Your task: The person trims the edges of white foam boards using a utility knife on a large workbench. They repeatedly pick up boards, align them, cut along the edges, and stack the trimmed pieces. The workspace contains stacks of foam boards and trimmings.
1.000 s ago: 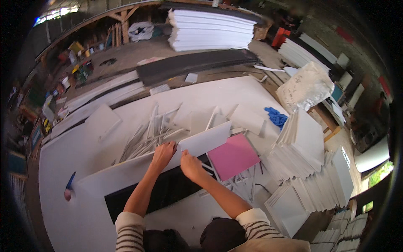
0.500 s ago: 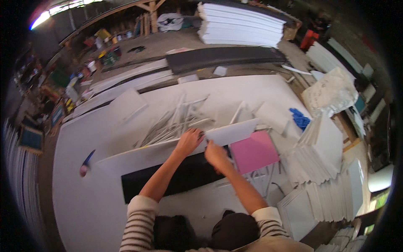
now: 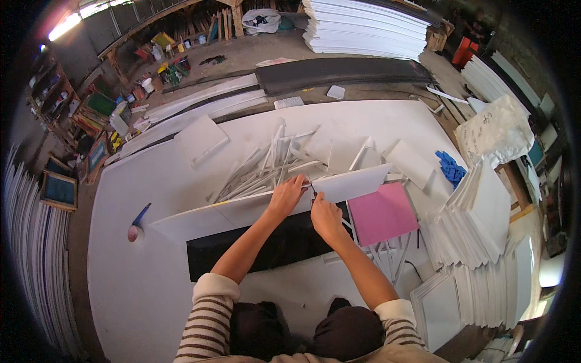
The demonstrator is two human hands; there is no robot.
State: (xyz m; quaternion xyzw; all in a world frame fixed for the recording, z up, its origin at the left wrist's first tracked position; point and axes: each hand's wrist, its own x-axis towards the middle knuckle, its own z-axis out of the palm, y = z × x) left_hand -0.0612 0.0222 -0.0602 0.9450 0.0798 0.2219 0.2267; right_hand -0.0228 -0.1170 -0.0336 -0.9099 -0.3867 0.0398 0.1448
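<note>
A long white foam-like board [image 3: 248, 212] stands on its edge across the white work surface, with vertical lines on its face. My left hand [image 3: 287, 197] is closed over its top edge near the middle, the fingers pinching the rim. Just to the right, my right hand [image 3: 327, 216] is wrapped round a slim dark knife-like tool [image 3: 314, 191], its tip at a vertical line on the board. The blade is too small to make out. In front of the board lies a black glossy strip [image 3: 242, 251], beneath my forearms. A pink square sheet [image 3: 382, 213] lies right of my right hand.
Behind the board is a heap of white offcut strips [image 3: 266, 166]. Stacked white sheets [image 3: 469, 224] and a blue crumpled glove [image 3: 450, 168] are to the right. A blue-handled tool [image 3: 141, 215] touches a round pinkish piece [image 3: 133, 233] on the left.
The whole view has shifted, so everything appears further right and slightly higher. Both hands keep about the same place on the board, and their hold looks unchanged.
</note>
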